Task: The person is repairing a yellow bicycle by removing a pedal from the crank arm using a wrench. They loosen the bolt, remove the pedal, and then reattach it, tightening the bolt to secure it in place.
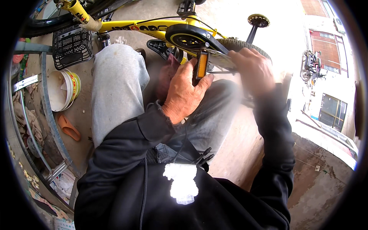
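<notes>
A yellow bicycle (138,26) lies across the top of the view, with a black chain guard (183,35). My left hand (186,90) grips a black pedal with an orange reflector (202,66) beside the frame. My right hand (255,69), blurred by motion, is closed on a silvery metal tool (224,61), probably a wrench, reaching toward the pedal. A dark red cloth (166,74) hangs behind my left hand. My knees in pale jeans are on either side, under the bicycle.
At left are a black basket (71,46), a white bucket (57,90), an orange slipper (68,126) and a metal railing (53,138) with clutter behind it. A worn low wall (314,176) is at lower right. A parked scooter (310,67) stands in the distance at right.
</notes>
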Motion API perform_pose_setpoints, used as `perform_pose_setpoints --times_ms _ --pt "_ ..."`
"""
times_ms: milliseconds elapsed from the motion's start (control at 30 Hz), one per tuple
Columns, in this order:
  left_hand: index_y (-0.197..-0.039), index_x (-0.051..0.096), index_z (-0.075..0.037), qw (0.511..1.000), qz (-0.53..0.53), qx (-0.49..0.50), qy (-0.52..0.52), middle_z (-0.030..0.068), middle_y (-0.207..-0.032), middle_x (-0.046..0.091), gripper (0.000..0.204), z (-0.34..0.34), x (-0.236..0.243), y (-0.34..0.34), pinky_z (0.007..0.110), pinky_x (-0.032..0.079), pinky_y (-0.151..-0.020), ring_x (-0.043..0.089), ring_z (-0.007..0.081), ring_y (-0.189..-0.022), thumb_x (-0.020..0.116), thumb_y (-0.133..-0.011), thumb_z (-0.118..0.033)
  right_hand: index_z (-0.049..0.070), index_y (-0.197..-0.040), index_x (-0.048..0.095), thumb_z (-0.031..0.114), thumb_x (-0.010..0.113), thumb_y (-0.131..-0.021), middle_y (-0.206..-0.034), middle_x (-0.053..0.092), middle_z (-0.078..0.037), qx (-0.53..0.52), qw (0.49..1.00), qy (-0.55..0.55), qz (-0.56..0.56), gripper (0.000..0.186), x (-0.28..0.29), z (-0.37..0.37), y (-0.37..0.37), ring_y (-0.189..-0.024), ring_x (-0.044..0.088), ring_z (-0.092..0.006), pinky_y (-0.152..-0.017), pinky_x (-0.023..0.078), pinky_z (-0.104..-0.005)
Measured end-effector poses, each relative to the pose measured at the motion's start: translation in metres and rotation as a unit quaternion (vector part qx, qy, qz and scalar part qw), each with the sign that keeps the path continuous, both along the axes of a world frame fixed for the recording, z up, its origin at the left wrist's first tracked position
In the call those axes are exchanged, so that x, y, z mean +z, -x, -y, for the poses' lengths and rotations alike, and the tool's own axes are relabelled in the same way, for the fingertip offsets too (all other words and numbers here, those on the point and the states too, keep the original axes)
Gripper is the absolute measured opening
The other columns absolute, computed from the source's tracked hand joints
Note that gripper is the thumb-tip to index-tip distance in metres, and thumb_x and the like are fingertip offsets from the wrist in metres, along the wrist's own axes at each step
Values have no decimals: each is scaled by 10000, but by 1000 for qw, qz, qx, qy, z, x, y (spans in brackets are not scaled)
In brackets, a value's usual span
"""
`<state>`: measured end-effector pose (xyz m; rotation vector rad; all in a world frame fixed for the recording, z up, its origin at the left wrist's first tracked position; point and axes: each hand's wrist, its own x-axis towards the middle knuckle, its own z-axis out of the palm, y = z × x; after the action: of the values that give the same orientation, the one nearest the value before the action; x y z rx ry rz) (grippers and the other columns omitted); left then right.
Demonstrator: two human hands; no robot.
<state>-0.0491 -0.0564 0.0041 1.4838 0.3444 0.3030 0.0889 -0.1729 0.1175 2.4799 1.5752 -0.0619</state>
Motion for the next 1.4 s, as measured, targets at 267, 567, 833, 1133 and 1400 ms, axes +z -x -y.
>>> perform_pose_setpoints --times_ms 267,567,833,1133,1400 --pt "-1161 513 16 999 -33 -26 12 142 -1018 529 484 -4 3 1 307 450 -794 534 199 -900 632 -868 -350 64 -1036 643 33 573 -782 -873 636 -102 25 997 67 -18 265 12 -17 -17 -846 616 -260 -747 513 -348" --pt "-1127 528 19 1000 0 -13 7 147 -976 540 407 -3 6 0 326 448 -796 547 226 -879 625 -869 -281 80 -1035 645 40 512 -798 -830 619 -73 23 999 2 -37 275 -15 7 -24 -823 610 -247 -701 503 -347" --pt "-1121 523 18 999 -17 -19 36 101 -928 526 402 -3 7 0 292 450 -760 537 165 -836 625 -874 -282 78 -1029 640 15 522 -780 -815 605 -87 -26 995 -71 -68 282 -28 15 -5 -795 598 -268 -671 488 -367" --pt "-1096 539 31 995 8 15 100 166 -963 574 350 1 6 -1 340 450 -771 562 252 -852 593 -894 -249 75 -995 658 76 612 -807 -798 609 -113 -134 966 -184 -122 194 -54 21 9 -794 609 -299 -681 488 -380" --pt "-1072 550 21 985 4 41 165 99 -842 583 312 -5 -21 -7 304 438 -635 493 182 -660 487 -961 -264 77 -986 665 99 646 -795 -892 649 -100 -187 945 -242 -111 193 -88 24 11 -842 618 -292 -729 502 -358"
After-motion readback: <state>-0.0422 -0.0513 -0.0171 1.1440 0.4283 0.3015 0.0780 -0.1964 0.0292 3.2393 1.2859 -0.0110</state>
